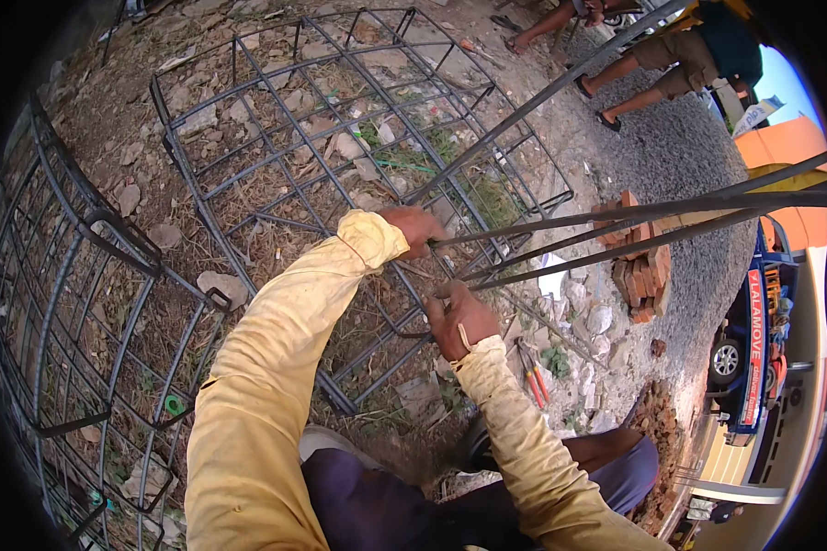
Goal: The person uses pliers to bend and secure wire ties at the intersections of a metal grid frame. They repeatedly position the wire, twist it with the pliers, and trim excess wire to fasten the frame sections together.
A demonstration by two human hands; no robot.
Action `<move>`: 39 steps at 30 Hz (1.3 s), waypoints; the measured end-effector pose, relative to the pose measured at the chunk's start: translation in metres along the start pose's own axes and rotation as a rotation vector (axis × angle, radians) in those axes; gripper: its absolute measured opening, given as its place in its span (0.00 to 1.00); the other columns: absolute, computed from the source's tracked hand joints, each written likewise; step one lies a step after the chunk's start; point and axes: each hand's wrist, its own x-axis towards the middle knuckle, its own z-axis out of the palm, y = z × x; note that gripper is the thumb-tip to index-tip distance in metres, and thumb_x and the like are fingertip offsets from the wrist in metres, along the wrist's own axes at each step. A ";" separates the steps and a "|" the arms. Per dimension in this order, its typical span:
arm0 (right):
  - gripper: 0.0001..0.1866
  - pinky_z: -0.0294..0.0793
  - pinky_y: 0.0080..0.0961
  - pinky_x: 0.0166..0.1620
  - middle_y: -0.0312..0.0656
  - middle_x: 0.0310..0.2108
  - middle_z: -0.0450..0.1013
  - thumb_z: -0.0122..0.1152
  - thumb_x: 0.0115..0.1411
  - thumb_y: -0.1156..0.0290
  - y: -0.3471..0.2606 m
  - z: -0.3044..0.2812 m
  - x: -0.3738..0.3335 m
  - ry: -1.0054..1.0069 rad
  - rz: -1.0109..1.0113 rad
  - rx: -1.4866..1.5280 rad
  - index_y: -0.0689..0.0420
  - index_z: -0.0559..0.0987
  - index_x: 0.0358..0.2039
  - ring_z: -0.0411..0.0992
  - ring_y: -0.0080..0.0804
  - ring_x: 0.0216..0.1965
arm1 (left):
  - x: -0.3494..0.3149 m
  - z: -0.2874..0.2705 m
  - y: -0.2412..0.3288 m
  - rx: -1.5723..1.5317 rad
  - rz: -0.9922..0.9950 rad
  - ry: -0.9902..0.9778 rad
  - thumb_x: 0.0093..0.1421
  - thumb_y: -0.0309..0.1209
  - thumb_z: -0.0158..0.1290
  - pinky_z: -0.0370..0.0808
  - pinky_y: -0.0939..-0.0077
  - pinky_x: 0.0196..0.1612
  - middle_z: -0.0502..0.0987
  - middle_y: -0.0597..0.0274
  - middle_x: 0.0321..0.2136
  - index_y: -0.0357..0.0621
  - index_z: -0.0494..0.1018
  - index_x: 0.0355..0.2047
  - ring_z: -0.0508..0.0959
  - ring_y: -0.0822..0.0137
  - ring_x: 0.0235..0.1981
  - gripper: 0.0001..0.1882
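My left hand (415,230), in a yellow sleeve, is closed around the lower end of a long dark rebar bar (560,222), where it meets a flat rebar grid (296,127). Just below it, my right hand (461,321) has its fingers curled together near the grid's crossing bars; anything pinched in them is too small to make out. Several other long bars (652,234) rise from this spot toward the right. Beside my right forearm, pincers (531,372) with red-orange handles lie on the ground.
Another rebar cage (73,275) stands at the left. Stacked red bricks (640,266) sit to the right, by a grey gravel heap (685,165). Two people (689,60) are at the upper right, and a parked vehicle (728,360) is at the far right. Stones and litter cover the soil.
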 end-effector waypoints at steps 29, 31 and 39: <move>0.13 0.79 0.32 0.33 0.55 0.46 0.74 0.33 0.69 0.67 -0.008 0.013 0.041 0.076 0.619 1.369 0.59 0.59 0.50 0.66 0.23 0.21 | -0.003 0.003 0.003 0.015 -0.054 0.024 0.52 0.30 0.55 0.69 0.57 0.54 0.76 0.57 0.48 0.55 0.74 0.50 0.72 0.51 0.52 0.23; 0.13 0.78 0.32 0.33 0.55 0.45 0.74 0.36 0.68 0.69 0.002 0.010 0.045 0.038 0.492 0.999 0.60 0.60 0.51 0.70 0.25 0.24 | -0.001 0.005 0.002 0.019 -0.051 0.031 0.52 0.30 0.55 0.69 0.57 0.54 0.76 0.57 0.49 0.55 0.74 0.50 0.72 0.52 0.52 0.23; 0.17 0.73 0.46 0.45 0.55 0.48 0.68 0.52 0.57 0.75 0.004 0.006 0.036 0.179 -0.078 -0.099 0.54 0.70 0.48 0.73 0.55 0.44 | -0.007 0.003 0.003 0.009 -0.053 0.019 0.53 0.30 0.55 0.68 0.57 0.55 0.76 0.59 0.49 0.55 0.74 0.51 0.72 0.52 0.52 0.22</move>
